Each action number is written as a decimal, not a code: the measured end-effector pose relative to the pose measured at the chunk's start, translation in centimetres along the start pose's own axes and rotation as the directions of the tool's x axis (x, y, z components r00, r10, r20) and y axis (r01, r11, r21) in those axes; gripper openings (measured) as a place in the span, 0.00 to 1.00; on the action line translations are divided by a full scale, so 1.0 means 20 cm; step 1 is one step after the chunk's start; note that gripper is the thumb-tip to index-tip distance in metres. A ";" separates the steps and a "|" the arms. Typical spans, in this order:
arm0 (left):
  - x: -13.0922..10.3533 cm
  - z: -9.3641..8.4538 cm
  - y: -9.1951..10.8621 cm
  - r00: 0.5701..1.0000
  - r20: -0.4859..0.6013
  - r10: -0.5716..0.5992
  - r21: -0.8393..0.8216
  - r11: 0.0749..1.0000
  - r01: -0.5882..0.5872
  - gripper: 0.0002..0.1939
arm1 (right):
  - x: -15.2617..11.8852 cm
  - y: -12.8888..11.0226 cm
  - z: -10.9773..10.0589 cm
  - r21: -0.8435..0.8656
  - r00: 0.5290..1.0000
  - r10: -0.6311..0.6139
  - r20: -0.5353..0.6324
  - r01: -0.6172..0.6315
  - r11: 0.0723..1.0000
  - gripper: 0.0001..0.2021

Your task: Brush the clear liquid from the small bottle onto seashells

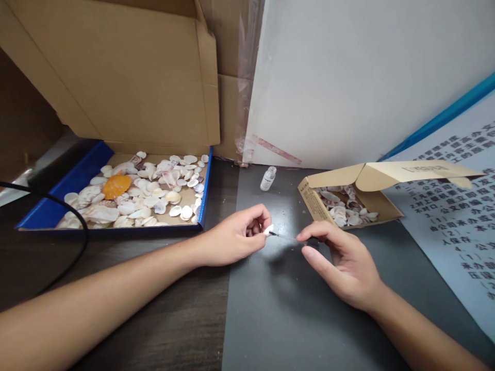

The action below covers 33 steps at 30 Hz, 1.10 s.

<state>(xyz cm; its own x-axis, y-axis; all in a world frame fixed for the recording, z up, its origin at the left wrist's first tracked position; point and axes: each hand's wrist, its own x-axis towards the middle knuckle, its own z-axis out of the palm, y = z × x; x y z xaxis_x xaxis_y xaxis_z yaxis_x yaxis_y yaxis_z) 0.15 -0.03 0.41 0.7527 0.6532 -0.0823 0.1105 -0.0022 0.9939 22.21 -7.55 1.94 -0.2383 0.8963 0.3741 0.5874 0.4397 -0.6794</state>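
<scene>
Between its thumb and fingers, my left hand (240,234) pinches a small white shell (268,230) over the left edge of the dark grey mat (266,309). A thin clear stick with a dark tip (282,236) reaches from the shell toward my right hand (340,257). The dark tip is at the shell. My right thumb and index finger are a little apart around the stick's far end; whether they touch it is hard to tell. Behind the hands stands a small clear glass bottle (267,179) with an open neck.
At the left, a blue-sided cardboard box (206,190) holds several shells and one orange shell (116,186). A smaller open box (315,203) with shells lies at the right, near a printed sheet (456,247). A black cable (85,232) curves at far left. A white panel (348,77) stands behind.
</scene>
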 end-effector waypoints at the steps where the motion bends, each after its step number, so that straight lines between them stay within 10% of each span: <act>1: 0.00 0.00 0.00 1.000 -0.001 -0.002 -0.001 1.000 0.002 0.06 | 0.00 0.00 0.00 -0.008 1.000 0.007 -0.001 -0.007 1.000 0.03; 33: 0.00 0.00 -0.01 0.999 -0.038 0.007 -0.043 0.999 -0.008 0.05 | 0.00 0.00 0.01 -0.114 0.998 -0.003 -0.064 -0.004 0.993 0.04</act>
<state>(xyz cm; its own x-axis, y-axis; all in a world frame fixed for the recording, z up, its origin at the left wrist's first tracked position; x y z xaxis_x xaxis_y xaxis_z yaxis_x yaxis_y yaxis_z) 0.18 -0.02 0.21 0.7279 0.6818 -0.0728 0.0765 0.0247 0.9968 22.03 -7.47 1.72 -0.1903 0.8894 0.4155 0.6726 0.4265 -0.6047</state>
